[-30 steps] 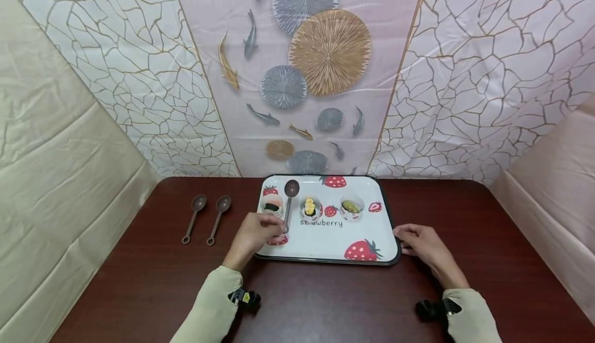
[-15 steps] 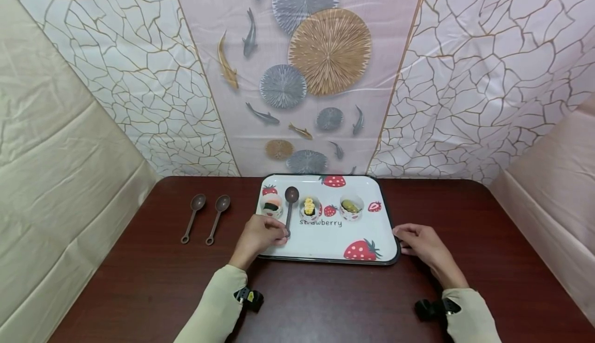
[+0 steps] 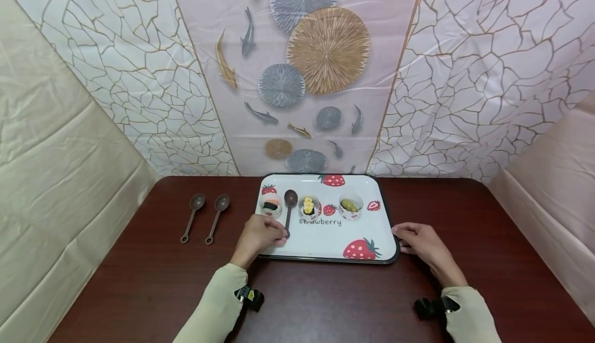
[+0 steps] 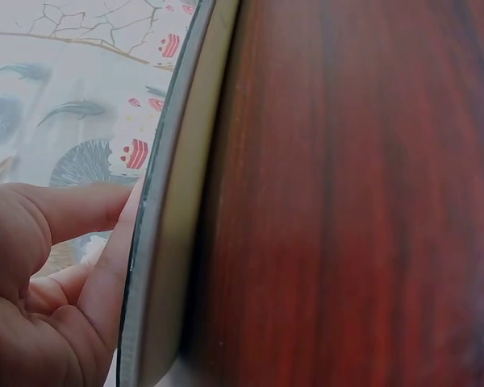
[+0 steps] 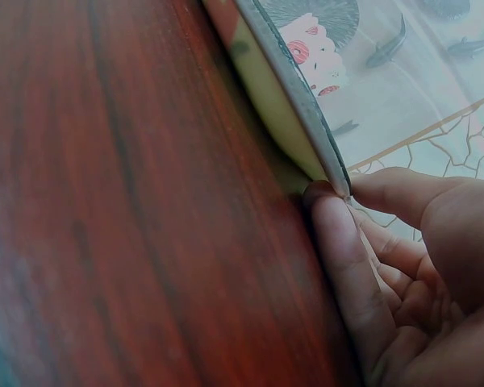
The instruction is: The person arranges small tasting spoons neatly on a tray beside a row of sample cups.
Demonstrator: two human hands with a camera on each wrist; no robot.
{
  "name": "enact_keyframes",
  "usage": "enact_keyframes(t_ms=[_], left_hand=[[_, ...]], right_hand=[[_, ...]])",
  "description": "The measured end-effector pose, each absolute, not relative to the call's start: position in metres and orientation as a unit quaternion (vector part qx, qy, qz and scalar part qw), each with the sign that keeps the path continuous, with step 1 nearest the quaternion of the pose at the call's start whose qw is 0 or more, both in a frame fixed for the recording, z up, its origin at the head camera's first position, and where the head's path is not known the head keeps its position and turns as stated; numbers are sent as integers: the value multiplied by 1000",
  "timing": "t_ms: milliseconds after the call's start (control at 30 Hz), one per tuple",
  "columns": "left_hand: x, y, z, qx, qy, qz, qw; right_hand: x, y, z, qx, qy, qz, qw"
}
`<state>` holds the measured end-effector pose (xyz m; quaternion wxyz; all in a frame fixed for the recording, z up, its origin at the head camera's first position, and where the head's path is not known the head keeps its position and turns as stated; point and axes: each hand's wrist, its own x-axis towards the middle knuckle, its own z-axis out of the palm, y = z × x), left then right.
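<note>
The left hand pinches the handle end of a brown spoon, which lies over the white strawberry tray between two small cups. Thumb and finger of that hand meet above the tray's rim in the left wrist view; the spoon is hidden there. At the tray's right edge, the right hand grips the rim between thumb and fingers, as the right wrist view of the hand also shows. Three cups stand in a row: one with pink-and-black food, one with yellow, one with green.
Two more brown spoons, a left one and a right one, lie side by side on the dark red table, left of the tray. A patterned cloth hangs behind the table.
The left hand has brought the spoon slightly down towards the tray's near edge, and then stays nearly still. The right hand keeps its grip on the rim.
</note>
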<state>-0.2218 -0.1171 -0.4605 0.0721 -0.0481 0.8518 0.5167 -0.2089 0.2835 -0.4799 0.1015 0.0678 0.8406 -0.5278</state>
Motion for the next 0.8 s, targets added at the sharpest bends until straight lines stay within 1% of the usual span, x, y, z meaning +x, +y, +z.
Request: enact_keyframes(t_ms=[167,500,733,800], left_hand=[[-223,-117,-460,-43,871,485,67],[-228,-115,-456,-59,883,459,84],[-229,-115,-453,-61,906,413,62],[-229,-116,-453,-64,905,416,64]], right_hand=[[-210,283,-479,69,840,-529,102],[-210,283,-477,69,839,-530,103],[-209,282,-478,68,840,-528,105],[-208,282,-478,67,840,-527,106]])
